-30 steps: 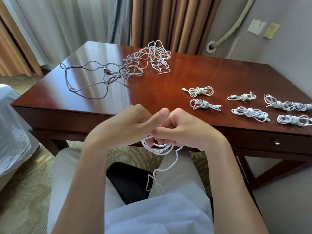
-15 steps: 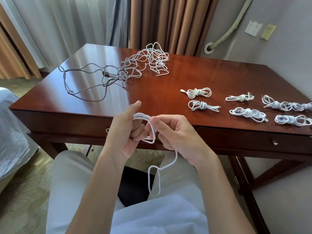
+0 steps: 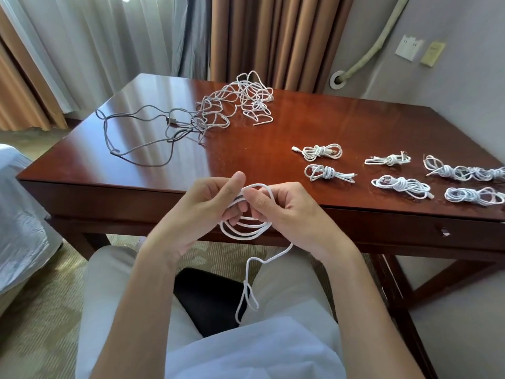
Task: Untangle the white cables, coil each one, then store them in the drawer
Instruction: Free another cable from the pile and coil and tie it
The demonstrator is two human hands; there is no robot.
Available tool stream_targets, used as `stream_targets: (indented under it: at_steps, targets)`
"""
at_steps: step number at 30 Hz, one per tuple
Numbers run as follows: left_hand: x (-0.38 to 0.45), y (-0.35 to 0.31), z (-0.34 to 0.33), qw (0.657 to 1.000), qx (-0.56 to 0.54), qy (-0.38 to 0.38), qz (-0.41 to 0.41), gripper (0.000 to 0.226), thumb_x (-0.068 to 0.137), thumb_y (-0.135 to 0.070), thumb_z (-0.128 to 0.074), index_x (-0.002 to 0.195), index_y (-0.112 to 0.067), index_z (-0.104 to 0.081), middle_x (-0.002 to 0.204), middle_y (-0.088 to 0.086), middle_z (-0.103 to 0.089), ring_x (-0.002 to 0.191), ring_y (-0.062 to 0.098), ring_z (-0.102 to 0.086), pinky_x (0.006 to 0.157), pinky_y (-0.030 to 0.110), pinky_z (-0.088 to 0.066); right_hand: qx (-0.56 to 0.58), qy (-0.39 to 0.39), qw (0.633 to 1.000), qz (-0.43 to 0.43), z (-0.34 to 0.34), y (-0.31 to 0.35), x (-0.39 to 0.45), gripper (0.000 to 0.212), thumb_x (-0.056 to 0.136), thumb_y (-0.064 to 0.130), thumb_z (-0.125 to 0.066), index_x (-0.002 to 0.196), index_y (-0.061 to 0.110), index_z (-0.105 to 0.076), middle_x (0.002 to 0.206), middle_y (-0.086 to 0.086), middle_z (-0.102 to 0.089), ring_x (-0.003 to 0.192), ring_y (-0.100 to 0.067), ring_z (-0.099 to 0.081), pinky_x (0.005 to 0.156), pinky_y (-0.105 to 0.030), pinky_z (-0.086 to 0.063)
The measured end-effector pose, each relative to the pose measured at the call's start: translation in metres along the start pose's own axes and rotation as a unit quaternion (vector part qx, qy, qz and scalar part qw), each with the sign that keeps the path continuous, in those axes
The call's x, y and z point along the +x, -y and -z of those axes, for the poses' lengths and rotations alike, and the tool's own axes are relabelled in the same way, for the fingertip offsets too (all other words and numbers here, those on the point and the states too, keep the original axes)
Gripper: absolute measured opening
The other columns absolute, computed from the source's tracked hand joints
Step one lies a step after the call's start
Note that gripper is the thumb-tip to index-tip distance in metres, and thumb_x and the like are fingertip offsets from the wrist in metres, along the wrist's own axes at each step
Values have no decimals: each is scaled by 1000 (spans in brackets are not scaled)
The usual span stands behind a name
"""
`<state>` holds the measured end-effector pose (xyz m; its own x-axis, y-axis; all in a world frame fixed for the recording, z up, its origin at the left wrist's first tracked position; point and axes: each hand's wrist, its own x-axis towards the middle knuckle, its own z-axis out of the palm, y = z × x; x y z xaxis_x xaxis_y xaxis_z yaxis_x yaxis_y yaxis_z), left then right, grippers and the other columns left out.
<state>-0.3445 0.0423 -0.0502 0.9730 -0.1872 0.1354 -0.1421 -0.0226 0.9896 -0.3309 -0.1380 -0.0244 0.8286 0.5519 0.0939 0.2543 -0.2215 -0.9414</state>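
Note:
A white cable (image 3: 246, 228) hangs in several loops between my two hands, in front of the desk's near edge. My left hand (image 3: 202, 212) holds the loops with curled fingers, thumb raised. My right hand (image 3: 287, 212) pinches the top strand beside it. The cable's loose tail (image 3: 247, 294) drops over my lap. A tangle of white cables (image 3: 246, 99) lies at the back of the desk (image 3: 259, 149). Several coiled cables (image 3: 322, 153) lie in rows on the right. The drawer (image 3: 410, 228) under the desk top is closed, its small handle (image 3: 445, 231) at the right.
A grey cable (image 3: 136, 132) sprawls on the desk's left part, joined into the tangle. Curtains hang behind the desk. A bed corner (image 3: 19, 214) stands at the left. The black chair seat (image 3: 207, 296) shows between my legs.
More loops now hang between my hands than before. The hanging tail has shortened as my right hand fed another turn onto the coil in my left hand.

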Motion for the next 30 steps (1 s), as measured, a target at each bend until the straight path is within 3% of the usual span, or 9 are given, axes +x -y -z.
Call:
stream_targets:
  at_steps: [4, 9, 13, 17, 23, 26, 27, 30]
  targets:
    - [-4, -3, 16, 993, 54, 94, -40, 40, 105, -30, -39, 87, -7, -66, 64, 0, -52, 71, 24, -50, 77, 35, -41, -2, 14, 1000, -5, 8, 0, 0, 42, 105, 25, -54, 67, 6, -58, 54, 15, -43, 51, -2, -38, 56, -12, -33]
    - [-4, -5, 22, 988, 28, 153, -26, 31, 103, -33, -47, 89, -13, -66, 67, 3, -53, 63, 21, -34, 59, 24, -30, 2, 5, 1000, -4, 9, -1, 1, 45, 103, 29, -54, 74, -5, -61, 55, 13, -40, 46, -2, -35, 50, -10, -32]
    - [-4, -1, 25, 984, 14, 176, -19, 17, 98, -18, -58, 95, -2, -61, 71, 6, -60, 65, 21, -45, 55, 19, -35, -18, -31, 999, 18, 7, -1, 2, 44, 101, 35, -59, 61, 17, -57, 58, 9, -42, 56, -7, -33, 56, -19, -31]
    - [-4, 6, 23, 985, -22, 164, -48, 7, 94, -6, -58, 91, 1, -58, 72, 12, -64, 68, 21, -57, 54, 18, -38, 9, -37, 999, 16, 7, -3, 1, 42, 100, 37, -59, 67, 11, -61, 55, 6, -43, 50, -5, -33, 52, -15, -30]
    - [-1, 18, 23, 977, -173, 104, -63, 11, 93, -13, -61, 93, -3, -58, 72, 4, -59, 69, 18, -57, 59, 20, -39, 142, -12, 990, -5, 5, -14, -4, 24, 91, 35, -63, 86, 12, -64, 58, 12, -51, 43, -2, -29, 44, -15, -24]
    - [4, 26, 17, 946, -310, 82, -48, 15, 87, -18, -76, 93, -11, -64, 74, 1, -57, 67, 10, -55, 62, 15, -46, 221, -6, 975, 14, -9, -20, -3, 21, 93, 38, -60, 89, 19, -68, 71, -21, -48, 46, -6, -21, 45, -20, -19]
    - [5, 28, 14, 934, -348, 73, -41, 18, 84, -19, -79, 94, -12, -66, 74, 0, -57, 66, 9, -55, 62, 14, -48, 248, -10, 969, 15, -12, -21, -2, 20, 94, 38, -58, 88, 22, -69, 78, -24, -53, 46, -6, -19, 44, -20, -18]
    - [7, 36, 5, 913, -403, 57, -38, 17, 88, -15, -74, 99, -10, -63, 77, 0, -58, 69, 8, -56, 62, 14, -49, 303, -19, 953, 14, -16, -25, 0, 24, 98, 37, -49, 90, 18, -61, 87, -3, -67, 45, -5, -22, 42, -16, -19]
